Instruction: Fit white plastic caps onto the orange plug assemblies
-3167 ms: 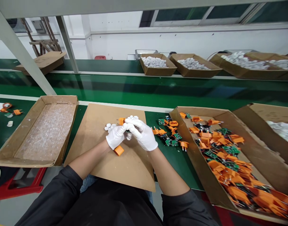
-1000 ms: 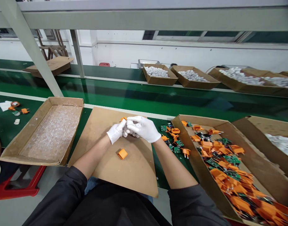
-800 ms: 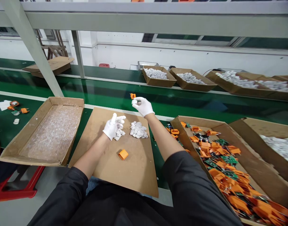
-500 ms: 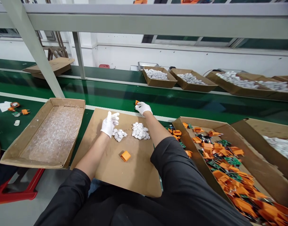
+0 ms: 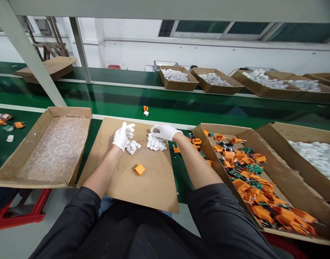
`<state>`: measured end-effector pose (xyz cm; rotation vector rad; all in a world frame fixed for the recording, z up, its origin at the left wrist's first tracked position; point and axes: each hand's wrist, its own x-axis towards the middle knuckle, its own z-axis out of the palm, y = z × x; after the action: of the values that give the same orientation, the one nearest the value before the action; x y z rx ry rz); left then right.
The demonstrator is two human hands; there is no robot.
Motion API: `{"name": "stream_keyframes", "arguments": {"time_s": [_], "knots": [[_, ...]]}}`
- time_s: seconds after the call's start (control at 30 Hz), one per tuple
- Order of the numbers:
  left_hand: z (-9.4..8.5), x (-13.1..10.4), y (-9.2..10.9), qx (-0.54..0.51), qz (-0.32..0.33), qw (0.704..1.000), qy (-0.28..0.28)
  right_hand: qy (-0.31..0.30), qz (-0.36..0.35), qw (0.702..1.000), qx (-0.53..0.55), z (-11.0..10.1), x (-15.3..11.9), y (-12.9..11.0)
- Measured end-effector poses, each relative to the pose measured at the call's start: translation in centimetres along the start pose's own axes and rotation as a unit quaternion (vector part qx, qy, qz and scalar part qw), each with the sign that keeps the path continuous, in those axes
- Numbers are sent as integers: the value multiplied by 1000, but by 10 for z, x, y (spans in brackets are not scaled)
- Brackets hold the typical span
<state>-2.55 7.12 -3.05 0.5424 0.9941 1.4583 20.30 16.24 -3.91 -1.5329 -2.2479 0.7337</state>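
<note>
My left hand (image 5: 123, 136), in a white glove, is held above the brown cardboard sheet (image 5: 111, 181), thumb raised and fingers apart, with nothing visible in it. Close beside it lies a small heap of white lumps (image 5: 133, 146). My right hand (image 5: 163, 131), also gloved, reaches over a larger heap of white lumps (image 5: 156, 143), its fingertips at the top of the heap and slightly parted. An orange plastic shell (image 5: 139, 169) lies on the sheet nearer to me. Beyond the sheet, a small orange part with a white piece (image 5: 146, 110) rests on the green conveyor belt (image 5: 113, 104).
At left stands a shallow cardboard box (image 5: 50, 147) with whitish residue. A box of orange plug parts and green circuit boards (image 5: 251, 169) is at right, beside a box of white pieces (image 5: 313, 154). More boxes of white pieces (image 5: 175, 75) line the back. A grey post (image 5: 30, 54) rises at left.
My right hand has let go of the orange part on the belt and come back to the larger white heap. My left hand keeps its pose. The view has tilted slightly downward.
</note>
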Motion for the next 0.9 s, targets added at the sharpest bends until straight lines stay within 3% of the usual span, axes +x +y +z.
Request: {"name": "stream_keyframes", "arguments": {"time_s": [0.23,0.37,0.5,0.6,0.73,0.8,0.9], "knots": [[-8,9,0,10,10,1000,-8,-78,42,993,79,5,-5,-6],[-11,11,-2,125,41,991,6,-84,84,981,153,7,-9,-5],[-13,9,-6,338,118,933,-20,-66,83,981,162,4,-9,-3],[-13,7,-9,439,165,882,-49,-64,55,983,162,-4,-8,-3],[-11,5,-8,534,169,825,-71,-39,22,982,184,-15,-9,-4],[-10,2,-5,564,143,809,-83,-24,12,978,206,-17,-12,-8],[-6,-4,-2,551,109,821,-101,-32,-25,975,220,-12,-20,-22]]}}
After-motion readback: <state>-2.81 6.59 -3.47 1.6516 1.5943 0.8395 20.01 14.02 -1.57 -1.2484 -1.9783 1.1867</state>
